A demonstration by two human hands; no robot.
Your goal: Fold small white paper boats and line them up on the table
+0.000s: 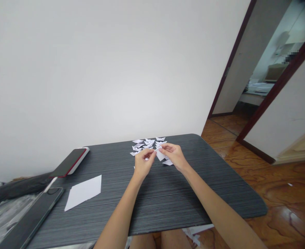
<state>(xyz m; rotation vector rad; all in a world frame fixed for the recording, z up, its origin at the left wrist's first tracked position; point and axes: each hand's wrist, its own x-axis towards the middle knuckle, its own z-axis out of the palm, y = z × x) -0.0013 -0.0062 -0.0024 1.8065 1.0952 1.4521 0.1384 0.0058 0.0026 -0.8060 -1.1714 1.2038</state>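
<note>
Between my two hands is a small folded white paper (160,155), held up above the dark table. My left hand (143,162) pinches its left corner with thumb and fingertips. On the other side, my right hand (175,156) grips the upper right edge, fingers closed. Behind the hands lie several folded white paper boats (149,141) in loose rows, partly covered by my fingers. One more paper boat (168,162) rests just under my right hand.
A stack of white paper sheets (85,192) lies on the left of the dark table (111,207). Beyond it are a tablet-like device with a red edge (70,162) and a phone-like dark slab (33,218). A white wall (103,69) borders the far edge; paper scraps (193,235) lie below.
</note>
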